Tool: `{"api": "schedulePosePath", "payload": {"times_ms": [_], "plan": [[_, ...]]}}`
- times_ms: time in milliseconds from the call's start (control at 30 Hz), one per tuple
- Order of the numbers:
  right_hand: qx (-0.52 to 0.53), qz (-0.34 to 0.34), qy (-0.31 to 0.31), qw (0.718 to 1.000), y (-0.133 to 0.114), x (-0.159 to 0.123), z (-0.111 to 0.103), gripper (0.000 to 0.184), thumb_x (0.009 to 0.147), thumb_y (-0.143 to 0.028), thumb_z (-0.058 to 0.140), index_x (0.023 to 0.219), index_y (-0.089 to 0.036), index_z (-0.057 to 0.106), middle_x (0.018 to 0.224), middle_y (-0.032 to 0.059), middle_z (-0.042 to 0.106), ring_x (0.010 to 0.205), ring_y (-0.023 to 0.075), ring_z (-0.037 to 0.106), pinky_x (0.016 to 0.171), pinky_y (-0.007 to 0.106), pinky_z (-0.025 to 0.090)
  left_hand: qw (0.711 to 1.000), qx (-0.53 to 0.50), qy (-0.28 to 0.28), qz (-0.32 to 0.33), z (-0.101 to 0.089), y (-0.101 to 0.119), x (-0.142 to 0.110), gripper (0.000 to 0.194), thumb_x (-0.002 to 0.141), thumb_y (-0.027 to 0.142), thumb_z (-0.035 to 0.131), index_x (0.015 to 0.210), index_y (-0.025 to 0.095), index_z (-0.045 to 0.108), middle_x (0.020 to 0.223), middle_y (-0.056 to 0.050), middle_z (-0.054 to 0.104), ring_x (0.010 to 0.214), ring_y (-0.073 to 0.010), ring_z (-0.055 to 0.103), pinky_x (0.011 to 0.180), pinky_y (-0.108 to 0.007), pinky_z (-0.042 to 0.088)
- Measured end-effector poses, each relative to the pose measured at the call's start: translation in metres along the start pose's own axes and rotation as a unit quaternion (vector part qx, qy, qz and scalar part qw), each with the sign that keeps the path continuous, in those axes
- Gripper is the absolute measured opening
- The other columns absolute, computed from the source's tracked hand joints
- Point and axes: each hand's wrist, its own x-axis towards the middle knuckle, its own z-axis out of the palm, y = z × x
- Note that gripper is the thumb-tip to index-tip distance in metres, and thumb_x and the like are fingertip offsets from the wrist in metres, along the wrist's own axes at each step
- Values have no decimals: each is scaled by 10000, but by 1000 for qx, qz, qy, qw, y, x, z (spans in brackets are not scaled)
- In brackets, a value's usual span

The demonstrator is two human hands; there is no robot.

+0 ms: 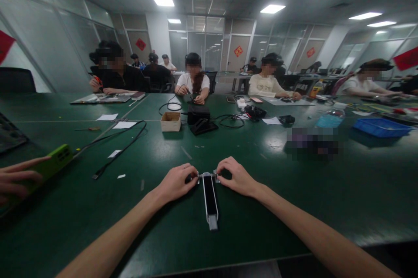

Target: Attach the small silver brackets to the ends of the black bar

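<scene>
A long, narrow device point(210, 196) with a black face and a white rim lies on the green table in front of me, pointing toward my body. Its near end has a pale grey tip point(213, 222). Across its far end runs a thin crossbar with a small metal piece at each side. My left hand point(179, 182) pinches the left metal piece between thumb and fingers. On the opposite side, my right hand point(235, 177) pinches the right metal piece point(215, 177). Fingertips partly cover both metal pieces, so their exact shape is unclear.
At far left, another person's hand point(16, 180) rests on a green power strip point(60, 156). A black cable point(130, 140), a small cardboard box point(170, 122), a black device point(199, 116) and a blue tray point(382, 127) occupy the table point(156, 239). Several people sit across.
</scene>
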Motion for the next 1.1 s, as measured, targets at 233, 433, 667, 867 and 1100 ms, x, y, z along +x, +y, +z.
{"api": "schedulePosePath", "payload": {"times_ms": [233,433,667,867,1100], "plan": [[-5,12,-1,1000,-1,0,1,41,834,-209,608,869,-186,606,935,49,616,901,186,537,792,351,451,1000,-4,-3,-8,-1,2,0,98,857,215,533,884,179,621,846,-22,638,705,-144,598,642,-247,473],[-42,-22,5,999,-3,0,1,74,868,-198,559,887,-189,630,979,72,623,962,208,527,835,391,432,1000,0,-1,-6,2,-1,0,109,859,210,521,891,181,621,833,-22,635,710,-146,594,651,-249,470],[-7,-3,25,1000,-4,-1,2,46,857,-190,565,871,-193,609,1005,74,597,981,208,523,852,388,450,1000,-2,-1,-8,1,-1,-1,118,867,232,515,887,188,622,841,-20,632,691,-141,584,634,-245,466],[-29,-16,-1,999,-6,-1,-1,83,833,-228,611,908,-197,629,1054,73,584,1018,213,507,867,392,448,1000,-8,-4,-11,-1,0,-2,124,867,220,510,894,186,625,854,-25,635,728,-148,596,660,-247,475],[-111,23,41,993,22,-1,-32,222,856,-244,553,1068,-189,590,1117,95,575,1076,232,499,928,440,408,1000,7,-10,-16,-10,5,-1,161,873,243,500,917,178,640,873,-42,651,755,-167,613,679,-271,486]]}}
